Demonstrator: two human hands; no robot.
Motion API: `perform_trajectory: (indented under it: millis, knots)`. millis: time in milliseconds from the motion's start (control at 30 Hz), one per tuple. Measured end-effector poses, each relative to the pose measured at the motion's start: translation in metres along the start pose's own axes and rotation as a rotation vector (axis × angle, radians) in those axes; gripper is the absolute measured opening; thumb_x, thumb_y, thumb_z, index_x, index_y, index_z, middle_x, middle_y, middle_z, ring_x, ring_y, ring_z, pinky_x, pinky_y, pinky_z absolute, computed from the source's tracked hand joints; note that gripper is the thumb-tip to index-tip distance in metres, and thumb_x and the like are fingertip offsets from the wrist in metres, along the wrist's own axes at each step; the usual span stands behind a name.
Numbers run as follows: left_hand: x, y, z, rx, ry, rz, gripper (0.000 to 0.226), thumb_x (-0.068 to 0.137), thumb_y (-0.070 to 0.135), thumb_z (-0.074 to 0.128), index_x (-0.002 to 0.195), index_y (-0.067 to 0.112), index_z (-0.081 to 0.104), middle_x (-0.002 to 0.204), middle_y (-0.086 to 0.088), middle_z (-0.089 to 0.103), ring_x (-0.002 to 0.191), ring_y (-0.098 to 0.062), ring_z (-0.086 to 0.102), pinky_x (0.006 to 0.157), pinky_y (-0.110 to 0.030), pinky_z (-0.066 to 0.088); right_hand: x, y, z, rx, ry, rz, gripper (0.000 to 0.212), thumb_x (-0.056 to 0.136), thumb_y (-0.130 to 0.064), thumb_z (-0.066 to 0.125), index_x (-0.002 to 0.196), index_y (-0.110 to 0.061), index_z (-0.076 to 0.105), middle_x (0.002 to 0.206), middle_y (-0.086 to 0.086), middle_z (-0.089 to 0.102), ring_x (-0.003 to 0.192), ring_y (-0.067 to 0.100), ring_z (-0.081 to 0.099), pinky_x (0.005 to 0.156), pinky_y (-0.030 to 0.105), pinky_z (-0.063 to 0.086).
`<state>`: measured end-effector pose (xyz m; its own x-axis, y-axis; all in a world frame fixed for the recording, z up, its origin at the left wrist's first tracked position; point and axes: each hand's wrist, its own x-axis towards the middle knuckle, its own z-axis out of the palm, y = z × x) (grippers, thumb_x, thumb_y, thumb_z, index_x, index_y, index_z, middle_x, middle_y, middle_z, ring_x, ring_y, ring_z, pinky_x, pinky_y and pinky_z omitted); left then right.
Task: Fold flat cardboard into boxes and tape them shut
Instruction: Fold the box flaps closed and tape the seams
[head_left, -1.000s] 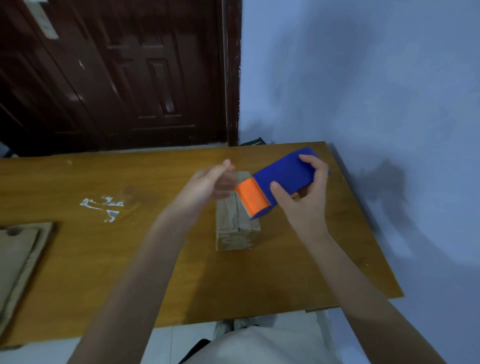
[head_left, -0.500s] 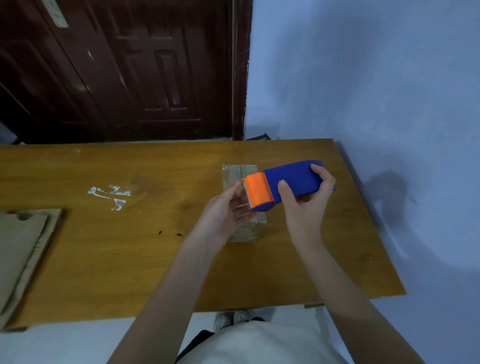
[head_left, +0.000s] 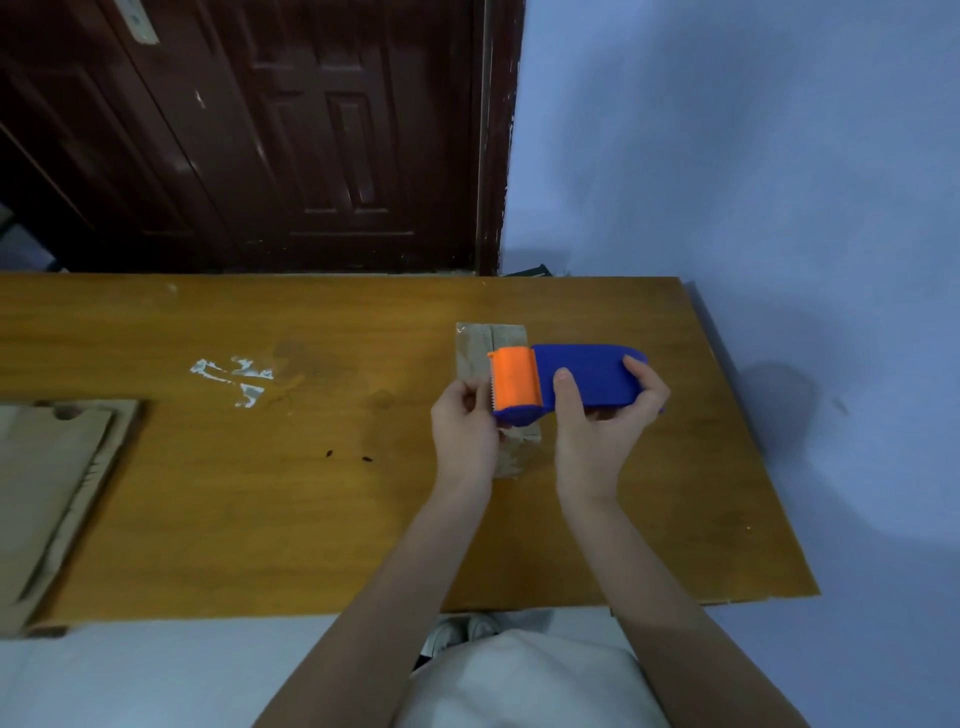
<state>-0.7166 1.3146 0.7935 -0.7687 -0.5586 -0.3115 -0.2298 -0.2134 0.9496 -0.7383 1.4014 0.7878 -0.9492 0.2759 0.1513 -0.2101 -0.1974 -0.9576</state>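
Note:
A small folded cardboard box stands on the wooden table, its top seam running away from me. My right hand grips a blue tape dispenser with an orange head, held just above the box. My left hand is at the toothed edge of the orange head, thumb and fingers pinched together there; the clear tape end itself is too faint to see. Both hands and the dispenser cover the near half of the box.
A stack of flat cardboard sheets lies at the table's left front edge. White tape scraps stick to the tabletop left of centre. A dark wooden door stands behind the table, a blue wall to the right.
My left hand has come down from above the box to the dispenser's orange head and pinched there. The dispenser has levelled out over the box.

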Motion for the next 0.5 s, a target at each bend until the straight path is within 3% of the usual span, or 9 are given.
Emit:
perform_trajectory:
  millis: [267, 400, 500]
  knots:
    - [0.002, -0.002, -0.001, 0.021, 0.028, 0.095, 0.02, 0.099, 0.021, 0.047, 0.086, 0.009, 0.057, 0.071, -0.002, 0.06, 0.046, 0.001, 0.051, 0.044, -0.014, 0.041, 0.003, 0.002, 0.012, 0.051, 0.063, 0.117, 0.052, 0.082, 0.002, 0.066, 0.118, -0.014, 0.032, 0.112, -0.007, 0.042, 0.083, -0.012, 0.058, 0.065, 0.011, 0.05]
    - [0.006, 0.0, -0.003, 0.018, 0.057, 0.123, 0.028, 0.099, 0.028, 0.048, 0.082, 0.007, 0.055, 0.063, -0.002, 0.058, 0.043, -0.003, 0.048, 0.043, -0.016, 0.042, 0.005, 0.005, 0.018, 0.066, 0.08, 0.166, 0.054, 0.081, -0.003, 0.07, 0.118, -0.017, 0.034, 0.117, -0.002, 0.043, 0.092, 0.003, 0.059, 0.068, 0.015, 0.051]
    - [0.009, -0.008, 0.0, 0.103, 0.092, 0.167, 0.03, 0.099, 0.029, 0.047, 0.078, 0.009, 0.054, 0.066, -0.008, 0.058, 0.053, -0.012, 0.051, 0.051, -0.029, 0.045, 0.009, 0.007, 0.018, 0.064, 0.129, 0.179, 0.057, 0.078, -0.002, 0.072, 0.118, -0.016, 0.035, 0.124, 0.005, 0.042, 0.098, 0.011, 0.057, 0.069, 0.017, 0.052]
